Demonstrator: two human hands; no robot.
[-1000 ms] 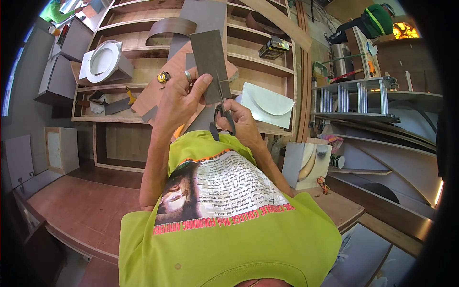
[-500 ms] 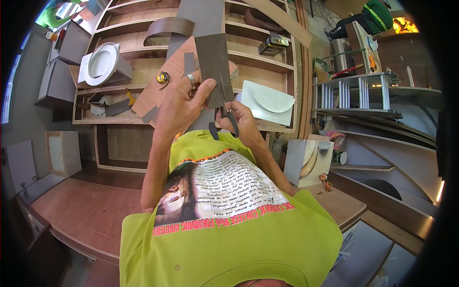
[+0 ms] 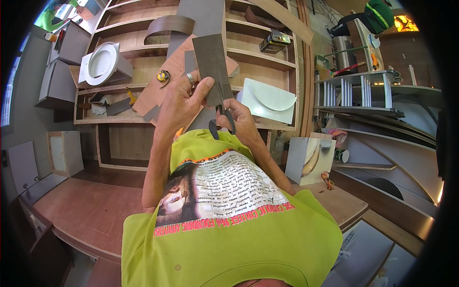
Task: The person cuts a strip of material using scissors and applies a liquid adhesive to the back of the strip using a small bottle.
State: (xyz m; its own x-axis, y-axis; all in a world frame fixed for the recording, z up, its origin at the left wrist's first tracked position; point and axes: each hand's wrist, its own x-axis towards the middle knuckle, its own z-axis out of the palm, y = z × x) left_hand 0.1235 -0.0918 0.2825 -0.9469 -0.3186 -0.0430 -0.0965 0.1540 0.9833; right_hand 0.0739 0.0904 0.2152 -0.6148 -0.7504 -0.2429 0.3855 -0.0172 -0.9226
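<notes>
My left hand (image 3: pixel 181 100) grips a dark brown, thin flat sheet (image 3: pixel 209 55) between thumb and fingers, holding it upright in front of me. A ring is on one of its fingers. My right hand (image 3: pixel 243 119) has its fingers in the dark handles of a pair of scissors (image 3: pixel 213 129), whose blades meet the sheet's lower right part along a cut line. Beneath my hands lies a pinkish-brown board (image 3: pixel 154 95). On it are a small grey strip (image 3: pixel 190 60) and a yellow-and-black tape measure (image 3: pixel 163 76).
A large wooden frame with compartments (image 3: pixel 260 61) spreads ahead, bearing a white ring-fronted box (image 3: pixel 103 62), a white panel with a curved piece (image 3: pixel 267 101) and a curved brown strip (image 3: pixel 167 27). A metal ladder (image 3: pixel 366 93) lies right. People in green (image 3: pixel 380 16) are in the far corners.
The scissor blades, spread apart across the sheet before, have come closer together. The sheet's top leans slightly further left. My left hand keeps its grip.
</notes>
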